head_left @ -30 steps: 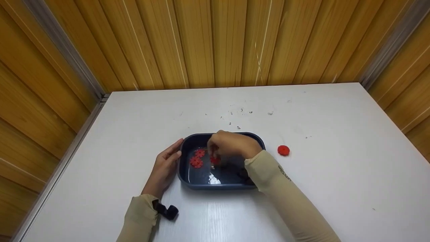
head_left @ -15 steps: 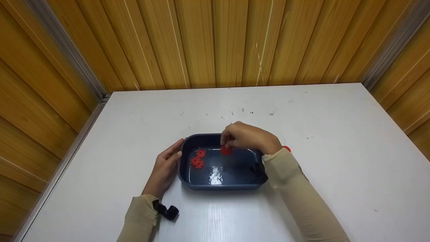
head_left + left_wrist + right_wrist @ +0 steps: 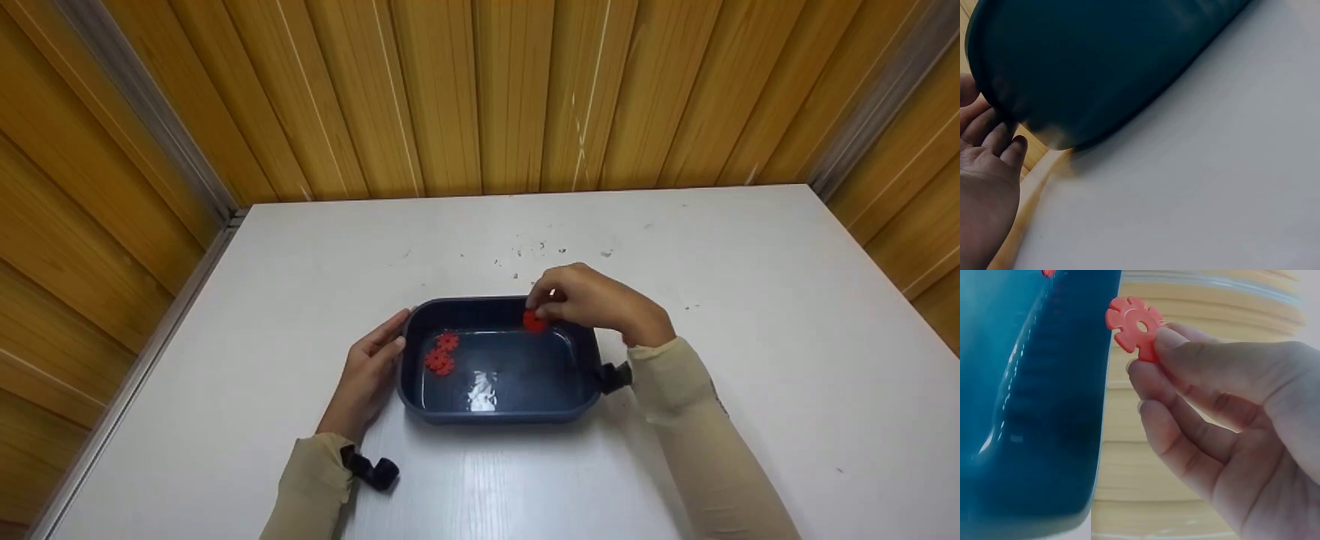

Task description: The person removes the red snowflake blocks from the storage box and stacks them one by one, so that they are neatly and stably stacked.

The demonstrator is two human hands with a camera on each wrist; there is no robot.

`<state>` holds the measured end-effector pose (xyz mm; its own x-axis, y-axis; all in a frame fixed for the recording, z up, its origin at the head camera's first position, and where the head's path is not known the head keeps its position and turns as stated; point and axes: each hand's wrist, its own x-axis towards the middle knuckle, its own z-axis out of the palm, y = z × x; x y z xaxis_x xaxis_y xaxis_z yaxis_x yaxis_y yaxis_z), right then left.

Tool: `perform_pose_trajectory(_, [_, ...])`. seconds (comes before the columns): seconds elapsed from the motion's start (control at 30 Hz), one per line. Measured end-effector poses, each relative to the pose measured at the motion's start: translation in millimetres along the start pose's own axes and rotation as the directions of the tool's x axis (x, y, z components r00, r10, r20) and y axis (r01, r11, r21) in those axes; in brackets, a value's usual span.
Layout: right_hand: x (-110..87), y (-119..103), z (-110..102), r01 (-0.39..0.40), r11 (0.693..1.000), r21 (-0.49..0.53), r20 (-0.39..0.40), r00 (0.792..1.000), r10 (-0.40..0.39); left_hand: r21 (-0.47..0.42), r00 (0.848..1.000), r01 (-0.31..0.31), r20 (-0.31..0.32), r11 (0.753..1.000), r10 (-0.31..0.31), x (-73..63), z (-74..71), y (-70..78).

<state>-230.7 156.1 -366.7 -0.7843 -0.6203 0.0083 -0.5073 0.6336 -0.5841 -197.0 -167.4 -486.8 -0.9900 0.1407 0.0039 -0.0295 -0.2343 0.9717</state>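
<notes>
A dark blue rectangular tray [image 3: 495, 416] sits on the white table. Inside, toward its left end, lie several red notched plastic discs [image 3: 440, 361], partly overlapping. My left hand [image 3: 369, 379] rests against the tray's left side, fingers and thumb touching the outer wall; the left wrist view shows the fingers at the tray's end. Thumb and fingers of my right hand [image 3: 600, 304] pinch one red interlocking disc [image 3: 1137, 323], flower-shaped with a round centre hole. That disc is held near the tray's far right rim. Another red piece [image 3: 628, 340] is mostly hidden behind the right wrist.
The white table [image 3: 337, 255] has small dark marks beyond the tray. Yellow wood-look panels [image 3: 510, 97] stand behind the table and at both sides. A black strap [image 3: 373, 469] hangs at the left wrist, and another black piece [image 3: 615, 377] at the right.
My right hand has risen from inside the tray with a red interlocking disc and moved right, toward the far right rim. The left hand and the tray stay in place.
</notes>
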Motion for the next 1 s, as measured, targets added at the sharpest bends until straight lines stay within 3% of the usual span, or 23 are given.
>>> perform_pose_trajectory(0.3, [-18.7, 18.4, -5.7, -0.011, 0.998, 0.066, -0.093, 0.996, 0.017, 0.019, 0.999, 0.011, -0.032, 1.000, -0.010, -0.9, -1.9, 1.8])
perform_pose_trajectory(0.53, [-33.8, 33.5, -7.7, -0.006, 0.998, 0.063, -0.157, 0.988, 0.016, -0.003, 1.000, 0.011, -0.019, 1.000, -0.011, -1.1, -1.5, 2.1])
perform_pose_trajectory(1.0, [-64.6, 63.4, -11.5, -0.095, 0.990, 0.100, -0.205, 0.972, 0.114, -0.005, 0.999, 0.032, -0.029, 0.999, -0.032, -1.7, -1.0, 1.7])
